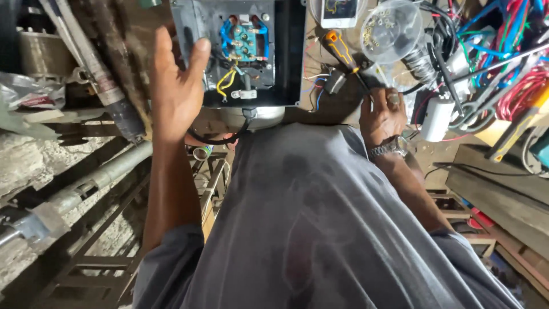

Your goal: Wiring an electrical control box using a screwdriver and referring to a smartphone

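My left hand (174, 86) is raised with palm open and fingers spread, just left of an open black terminal box (289, 51) and holding nothing. Inside the box sit a blue terminal block (245, 40) and a yellow wire (225, 82). My right hand (382, 117), with a ring and a wristwatch, rests curled on the bench to the right of the box. An orange-and-black screwdriver (341, 50) lies with its shaft running down to that hand's fingers. Whether the fingers grip the shaft is not clear.
A phone (341, 11) and a clear round container of small rings (392, 28) lie beyond the screwdriver. A white cylindrical capacitor (437, 117) and tangled red and blue wires (514, 86) crowd the right. Metal pipes (97, 177) run along the left.
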